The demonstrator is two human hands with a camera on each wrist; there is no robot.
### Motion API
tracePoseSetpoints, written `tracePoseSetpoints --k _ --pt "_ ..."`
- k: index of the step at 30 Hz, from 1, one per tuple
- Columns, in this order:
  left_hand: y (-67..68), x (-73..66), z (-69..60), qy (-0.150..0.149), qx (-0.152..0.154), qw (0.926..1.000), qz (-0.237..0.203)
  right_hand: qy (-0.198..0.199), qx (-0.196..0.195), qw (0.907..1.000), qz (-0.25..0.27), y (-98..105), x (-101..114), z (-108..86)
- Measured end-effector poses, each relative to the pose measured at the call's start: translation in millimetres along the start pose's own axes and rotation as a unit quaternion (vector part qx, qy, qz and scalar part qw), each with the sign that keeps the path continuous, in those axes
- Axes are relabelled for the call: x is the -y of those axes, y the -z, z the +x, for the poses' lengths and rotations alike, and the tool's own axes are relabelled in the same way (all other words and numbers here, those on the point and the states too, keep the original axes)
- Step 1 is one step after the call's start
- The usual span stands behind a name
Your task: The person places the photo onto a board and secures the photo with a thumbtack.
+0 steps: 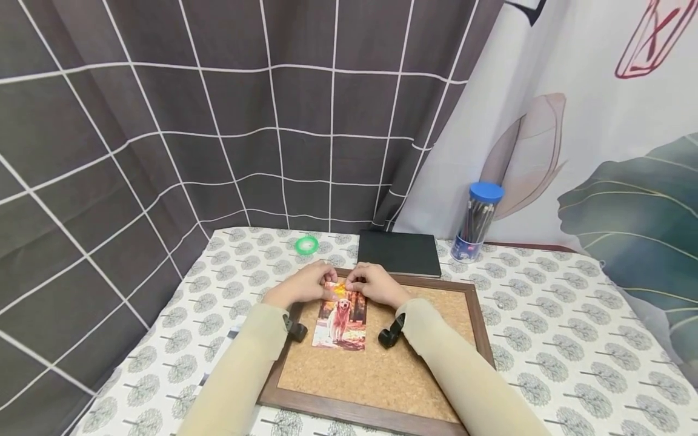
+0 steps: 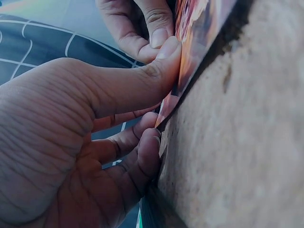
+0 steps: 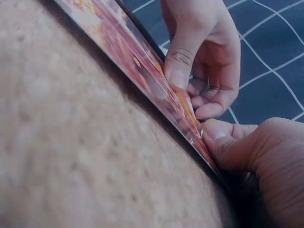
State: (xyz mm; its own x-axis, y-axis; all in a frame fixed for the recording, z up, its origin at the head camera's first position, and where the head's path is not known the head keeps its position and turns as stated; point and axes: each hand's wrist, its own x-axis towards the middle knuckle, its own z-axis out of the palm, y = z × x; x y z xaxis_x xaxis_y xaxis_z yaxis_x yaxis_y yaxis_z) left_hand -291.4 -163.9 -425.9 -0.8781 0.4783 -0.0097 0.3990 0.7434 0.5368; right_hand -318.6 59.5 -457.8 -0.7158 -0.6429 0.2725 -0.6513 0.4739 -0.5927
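A photo of a golden dog (image 1: 339, 321) lies over the upper left part of a framed cork board (image 1: 403, 375). My left hand (image 1: 306, 284) pinches the photo's top left corner; in the left wrist view its thumb (image 2: 137, 88) presses on the picture side. My right hand (image 1: 378, 284) holds the top edge near the right corner, thumb and finger (image 3: 228, 142) together there in the right wrist view. The photo's top edge is slightly raised from the cork. Whether anything small is between the fingertips is hidden.
Behind the board lie a black flat case (image 1: 399, 254) and a green tape ring (image 1: 306, 245). A blue-lidded jar of pencils (image 1: 477, 223) stands at the back right. Partly under the left sleeve is a pale flat item (image 1: 220, 348). Curtains hang behind the table.
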Motion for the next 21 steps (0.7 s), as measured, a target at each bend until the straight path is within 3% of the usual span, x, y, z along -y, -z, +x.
tracePoseSetpoints --k 13,21 --pt "-11.3 4.8 -5.9 -0.006 -0.001 1.0 -0.003 -0.053 0.005 0.9982 -0.028 -11.2 7.3 -2.3" --pt "-6.8 7.5 2.0 -0.01 -0.009 0.9999 0.0 -0.041 -0.006 0.9988 -0.024 -3.0 9.3 2.4"
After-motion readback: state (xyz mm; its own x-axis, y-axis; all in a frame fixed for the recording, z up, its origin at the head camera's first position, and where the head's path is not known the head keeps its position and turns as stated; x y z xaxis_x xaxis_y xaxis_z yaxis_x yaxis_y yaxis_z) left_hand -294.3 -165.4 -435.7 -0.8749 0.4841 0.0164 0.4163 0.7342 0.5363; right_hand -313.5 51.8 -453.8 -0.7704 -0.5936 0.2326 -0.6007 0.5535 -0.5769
